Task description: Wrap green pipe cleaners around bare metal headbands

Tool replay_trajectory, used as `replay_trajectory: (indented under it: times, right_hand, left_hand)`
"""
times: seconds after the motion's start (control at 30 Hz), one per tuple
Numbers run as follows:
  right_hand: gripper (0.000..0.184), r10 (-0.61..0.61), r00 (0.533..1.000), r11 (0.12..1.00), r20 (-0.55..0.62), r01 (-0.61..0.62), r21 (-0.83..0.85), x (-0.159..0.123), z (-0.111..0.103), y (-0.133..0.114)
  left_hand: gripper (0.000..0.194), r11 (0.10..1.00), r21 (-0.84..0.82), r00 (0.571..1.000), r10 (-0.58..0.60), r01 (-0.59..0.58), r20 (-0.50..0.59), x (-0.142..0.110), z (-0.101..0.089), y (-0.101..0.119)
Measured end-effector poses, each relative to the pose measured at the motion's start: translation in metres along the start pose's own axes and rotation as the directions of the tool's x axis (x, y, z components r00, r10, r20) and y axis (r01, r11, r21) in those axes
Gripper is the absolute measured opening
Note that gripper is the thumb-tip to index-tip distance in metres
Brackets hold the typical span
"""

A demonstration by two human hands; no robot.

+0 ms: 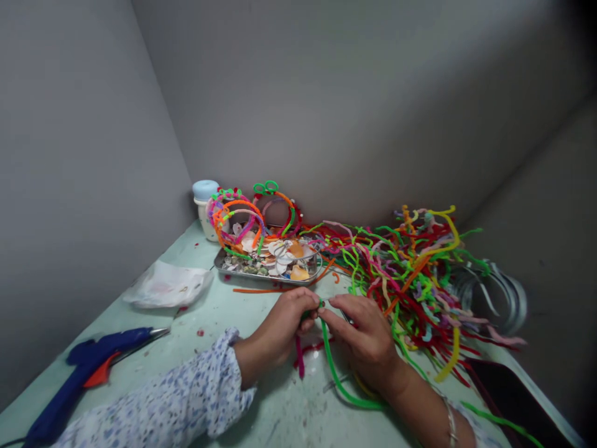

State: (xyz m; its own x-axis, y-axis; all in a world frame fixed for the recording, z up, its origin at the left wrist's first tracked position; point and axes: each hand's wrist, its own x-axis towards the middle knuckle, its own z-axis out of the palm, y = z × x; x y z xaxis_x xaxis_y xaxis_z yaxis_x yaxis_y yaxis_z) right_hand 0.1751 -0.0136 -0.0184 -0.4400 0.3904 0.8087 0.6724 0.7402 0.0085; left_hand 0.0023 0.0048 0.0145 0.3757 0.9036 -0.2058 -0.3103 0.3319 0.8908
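My left hand [291, 317] is closed in a pinch at the middle of the table, holding a green pipe cleaner [332, 367] near one end. Thumb and fingers of my right hand [366, 333] close on the same end from the other side, and the two hands almost touch. From the fingertips the green strand hangs down, then curves right under my right wrist. A short magenta pipe cleaner [300, 358] pokes out below my left hand. What lies inside the fingers is mostly hidden.
Behind my hands a metal tray [270, 279] holds shells and pipe-cleaner-wrapped hoops. A heap of coloured pipe cleaners [410, 267] and metal headbands [510, 298] lie right. At left are a blue glue gun [93, 364], a plastic bag [168, 285] and a lidded bottle [205, 211].
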Motion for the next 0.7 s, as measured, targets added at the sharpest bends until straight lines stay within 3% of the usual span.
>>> replay_trajectory:
  times: [0.7]
  right_hand:
    - [0.036,0.035,0.999,0.997,0.026,-0.037,0.070,-0.0010,0.0001,0.0003]
  left_hand:
    - [0.008,0.978,0.202,0.998,0.056,-0.048,-0.033,0.0014,-0.0027,0.0011]
